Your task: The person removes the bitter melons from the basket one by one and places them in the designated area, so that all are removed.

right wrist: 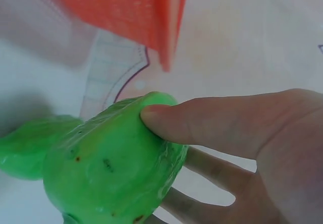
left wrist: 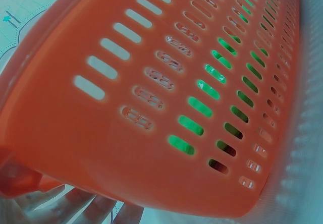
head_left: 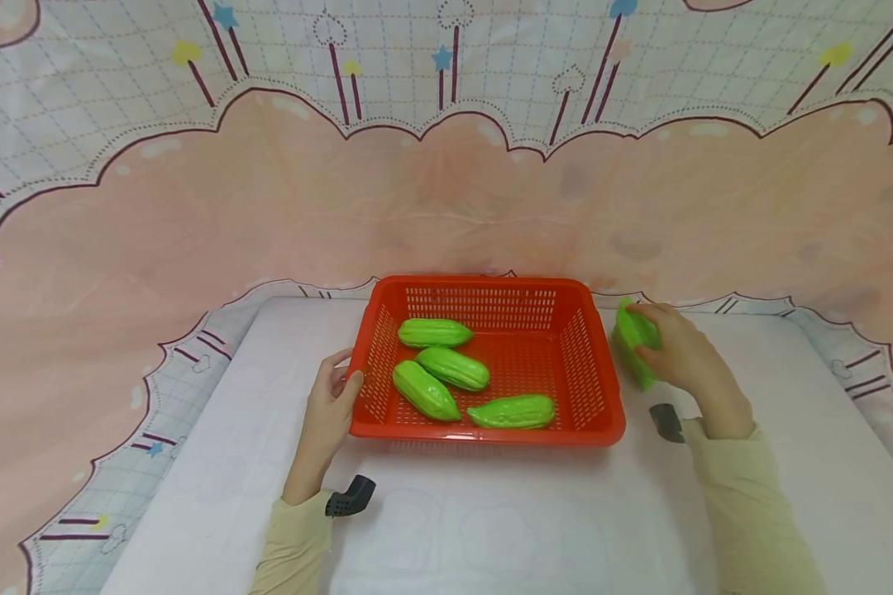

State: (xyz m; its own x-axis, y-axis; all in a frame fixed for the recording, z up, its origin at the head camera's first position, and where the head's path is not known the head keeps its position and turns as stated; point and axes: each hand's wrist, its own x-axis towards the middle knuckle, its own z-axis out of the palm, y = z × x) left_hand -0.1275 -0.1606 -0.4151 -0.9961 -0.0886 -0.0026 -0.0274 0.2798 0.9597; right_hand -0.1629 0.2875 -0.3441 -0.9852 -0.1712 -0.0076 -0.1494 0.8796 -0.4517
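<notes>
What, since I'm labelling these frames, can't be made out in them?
Head: the right side of the held gourd, covered by the right hand.
Left wrist: much of the left hand, hidden by the red basket and the bottom edge.
Left wrist: full shapes of the gourds inside, seen only through slots.
Right wrist: the second gourd, cut off at left, partly behind the held one.

Your right hand [head_left: 680,351] covers part of the green vegetable [head_left: 635,337] it holds; in the right wrist view that vegetable runs off the bottom edge, a second vegetable [right wrist: 33,146] is cut by the left edge, and the basket [right wrist: 121,7] is blurred. The left wrist view cuts off your left hand [head_left: 327,413], and the basket hides most of the vegetables inside [left wrist: 215,74].
</notes>
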